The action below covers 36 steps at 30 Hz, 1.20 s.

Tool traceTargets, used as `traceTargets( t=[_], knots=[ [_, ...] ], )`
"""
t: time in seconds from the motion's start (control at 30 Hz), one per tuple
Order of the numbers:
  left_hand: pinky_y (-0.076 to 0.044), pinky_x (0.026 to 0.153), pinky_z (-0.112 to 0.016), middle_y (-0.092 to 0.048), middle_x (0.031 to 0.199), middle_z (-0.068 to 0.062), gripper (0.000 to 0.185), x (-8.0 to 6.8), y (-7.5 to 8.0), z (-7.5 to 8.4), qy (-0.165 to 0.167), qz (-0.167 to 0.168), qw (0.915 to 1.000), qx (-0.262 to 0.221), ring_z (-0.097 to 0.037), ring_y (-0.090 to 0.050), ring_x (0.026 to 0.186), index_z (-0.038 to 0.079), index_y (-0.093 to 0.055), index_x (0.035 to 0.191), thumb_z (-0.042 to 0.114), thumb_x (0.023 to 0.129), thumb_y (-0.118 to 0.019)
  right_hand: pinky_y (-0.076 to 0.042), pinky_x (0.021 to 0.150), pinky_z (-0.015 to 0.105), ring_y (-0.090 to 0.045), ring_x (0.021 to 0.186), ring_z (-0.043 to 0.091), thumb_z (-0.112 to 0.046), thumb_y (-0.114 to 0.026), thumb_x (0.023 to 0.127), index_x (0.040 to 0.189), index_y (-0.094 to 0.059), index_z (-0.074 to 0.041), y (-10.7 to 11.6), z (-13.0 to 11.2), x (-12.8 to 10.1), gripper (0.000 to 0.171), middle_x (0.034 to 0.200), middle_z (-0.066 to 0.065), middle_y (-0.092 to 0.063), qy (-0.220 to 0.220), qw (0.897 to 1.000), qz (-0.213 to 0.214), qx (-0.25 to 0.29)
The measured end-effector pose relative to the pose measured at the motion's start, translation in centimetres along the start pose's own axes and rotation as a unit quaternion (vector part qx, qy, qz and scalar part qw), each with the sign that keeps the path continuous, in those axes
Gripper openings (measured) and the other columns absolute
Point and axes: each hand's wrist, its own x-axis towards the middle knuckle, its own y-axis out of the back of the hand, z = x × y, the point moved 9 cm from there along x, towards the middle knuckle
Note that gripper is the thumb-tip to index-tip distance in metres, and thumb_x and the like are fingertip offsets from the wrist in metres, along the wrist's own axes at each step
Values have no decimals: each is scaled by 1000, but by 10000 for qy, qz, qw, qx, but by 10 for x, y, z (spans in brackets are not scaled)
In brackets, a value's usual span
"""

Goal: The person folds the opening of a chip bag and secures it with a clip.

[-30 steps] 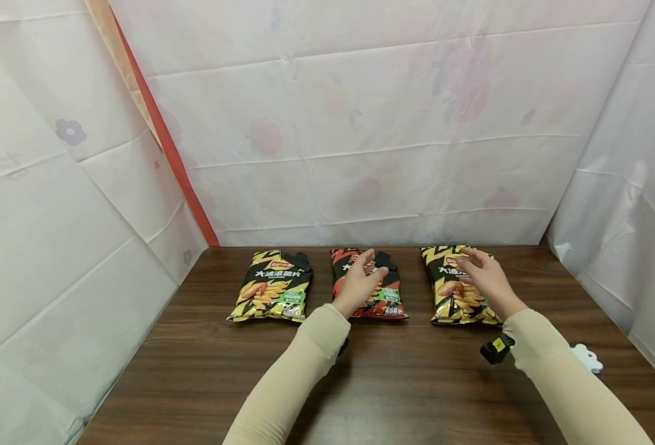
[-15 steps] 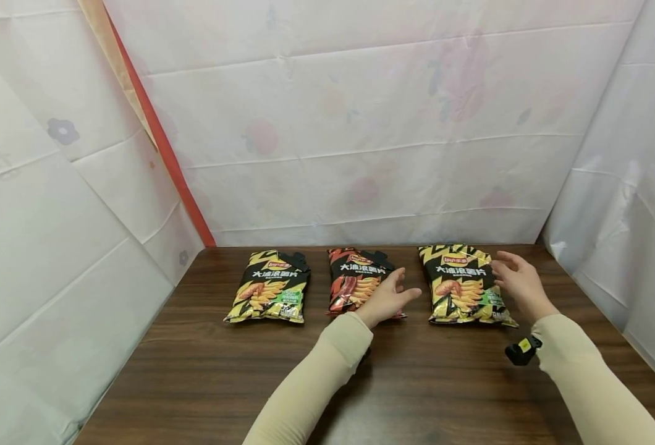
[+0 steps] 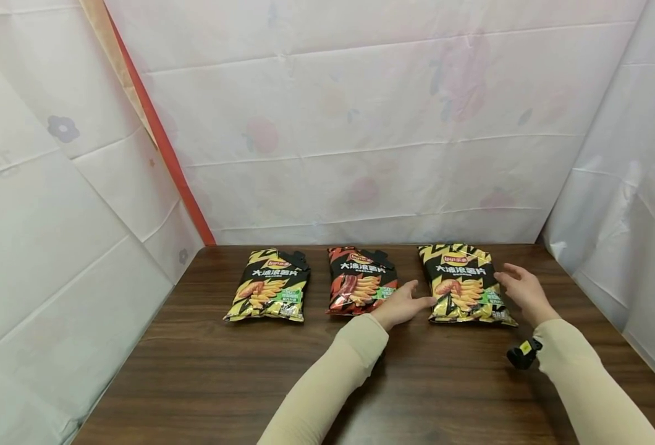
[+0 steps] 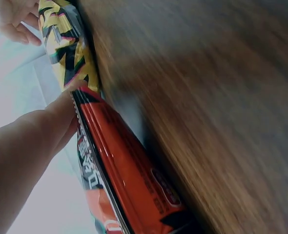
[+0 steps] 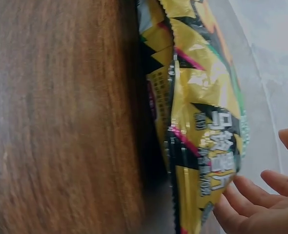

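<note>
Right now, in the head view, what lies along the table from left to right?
Left yellow chip bag → red chip bag → left hand → right yellow chip bag → right hand.

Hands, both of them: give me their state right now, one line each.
Left hand: open, fingertips at the right-hand yellow chip bag, holding nothing.
Right hand: open, beside that bag's other edge, holding nothing.

Dark wooden table (image 3: pixel 205 377), pale floral sheets (image 3: pixel 361 123) draped as walls, red-orange strip (image 3: pixel 160 142) at left
</note>
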Motion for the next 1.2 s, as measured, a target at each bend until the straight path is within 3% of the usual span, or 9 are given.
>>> traceTargets(
  t=[0.23, 0.47, 0.7, 1.2],
  knots=[
    [-39, 111, -46, -41, 154, -12, 73, 4, -8, 1, 62, 27, 9997, -235, -28, -41, 141, 10, -31, 154, 42, 95, -62, -28, 111, 62, -22, 139, 56, -41, -33, 105, 156, 2, 1, -10, 13, 7, 75, 157, 36, -7, -426, 9985, -331, -56],
    [-43, 108, -43, -43, 152, -14, 72, 9, -19, -1, 124, -212, 9973, -693, -26, -46, 137, 7, -32, 153, 38, 95, -63, -25, 112, 64, -13, 143, 53, -42, -35, 104, 156, 2, 2, -14, 16, 9, 77, 158, 34, -2, -576, 9977, -360, 10],
    [-45, 107, -42, -38, 154, -17, 71, 10, -29, 3, 112, -615, 9881, -1403, -28, -48, 135, 0, -29, 152, 28, 97, -63, -20, 112, 67, -5, 145, 53, -45, -35, 103, 156, 2, 1, -15, 20, 10, 79, 159, 32, 5, -735, 9966, -379, 16],
    [-46, 105, -42, -40, 153, -17, 69, 6, -30, 2, 102, -660, 9872, -1446, -28, -50, 133, -1, -33, 151, 27, 96, -64, -18, 112, 68, -3, 146, 51, -39, -38, 103, 157, 4, -3, -15, 20, 5, 76, 160, 29, 8, -886, 9945, -214, 509]
  ],
)
